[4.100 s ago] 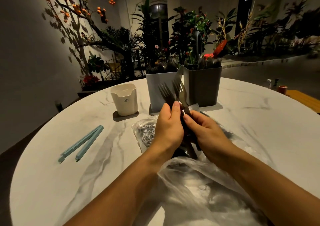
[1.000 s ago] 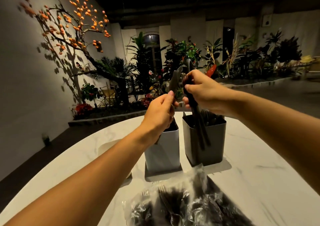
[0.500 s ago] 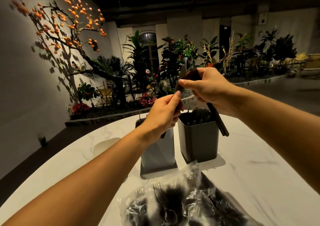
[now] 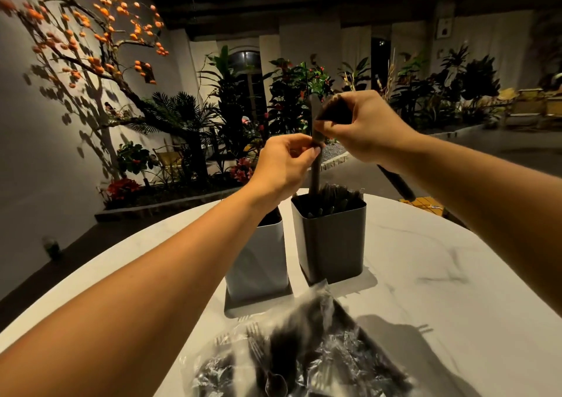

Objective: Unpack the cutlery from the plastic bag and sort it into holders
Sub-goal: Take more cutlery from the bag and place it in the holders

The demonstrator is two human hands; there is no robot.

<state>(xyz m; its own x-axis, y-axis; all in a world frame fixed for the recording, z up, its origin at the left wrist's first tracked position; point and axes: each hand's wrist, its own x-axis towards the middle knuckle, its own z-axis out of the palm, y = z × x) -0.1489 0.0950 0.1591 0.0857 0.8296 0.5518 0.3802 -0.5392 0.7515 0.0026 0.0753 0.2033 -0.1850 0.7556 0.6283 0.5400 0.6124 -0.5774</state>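
Left hand (image 4: pixel 284 165) raised above the holders, its grip a fingertip pinch on one dark plastic cutlery piece (image 4: pixel 315 156). The piece stands near upright, lower end reaching down to the mouth of the dark grey square holder (image 4: pixel 331 238). Likely held vertical so it drops in cleanly among the pieces already there.

Right hand (image 4: pixel 365 126) just beside, grip curled round a bundle of further dark cutlery (image 4: pixel 395 180), handles jutting down and out behind the wrist. Probably serves as the stock hand while the left picks off singles for sorting.

Light grey square holder (image 4: pixel 258 263) stands touching or almost touching the dark one, on its left; contents mostly hidden by the left forearm.

Clear plastic bag (image 4: pixel 304 354) lies near on the white marbled round bench (image 4: pixel 441 290), dark forks and spoons visible inside. Judged mid-task: plenty left to unpack.
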